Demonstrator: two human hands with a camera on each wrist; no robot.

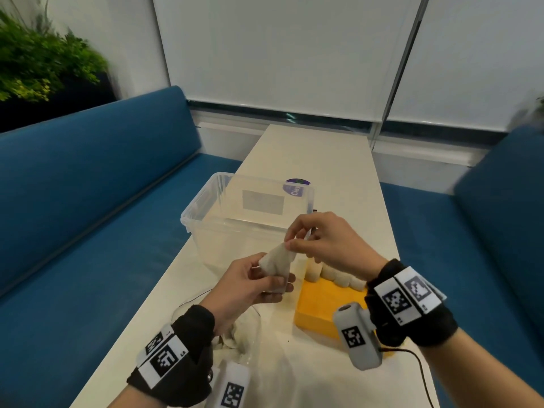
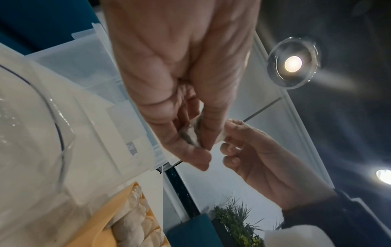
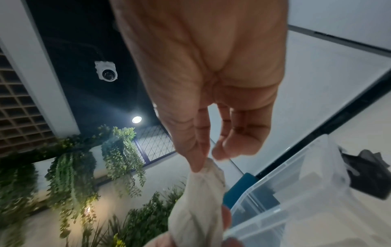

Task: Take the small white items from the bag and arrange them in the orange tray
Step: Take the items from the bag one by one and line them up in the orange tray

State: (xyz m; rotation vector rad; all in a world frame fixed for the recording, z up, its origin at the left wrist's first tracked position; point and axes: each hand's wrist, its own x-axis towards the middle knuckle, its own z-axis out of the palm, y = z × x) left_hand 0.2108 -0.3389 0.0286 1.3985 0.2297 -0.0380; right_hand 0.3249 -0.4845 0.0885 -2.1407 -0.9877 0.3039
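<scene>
Right hand (image 1: 326, 242): thumb and forefinger pinch the top corner of a small white item (image 1: 276, 260), a soft, crumpled cloth-like piece; the other fingers hang loosely curled. Left hand (image 1: 250, 285): fingers and thumb curl round the lower part of the same piece, palm turned up. The item is held in the air between the two hands, above the table (image 1: 329, 172), just in front of the clear plastic bin (image 1: 206, 207) and to the left of the orange tray (image 1: 321, 307).

Tray sits on the table under the right wrist. A row of white items (image 1: 338, 276) stands along its far edge, touching one another; the near part of the tray floor is bare orange.

Clear bag (image 1: 244, 334) lies on the table below the left wrist, with more pale cloth pieces visible inside.

Both wrists wear black bands with printed square markers. Blue bench seats flank the table on both sides; green plants stand at far left.
</scene>
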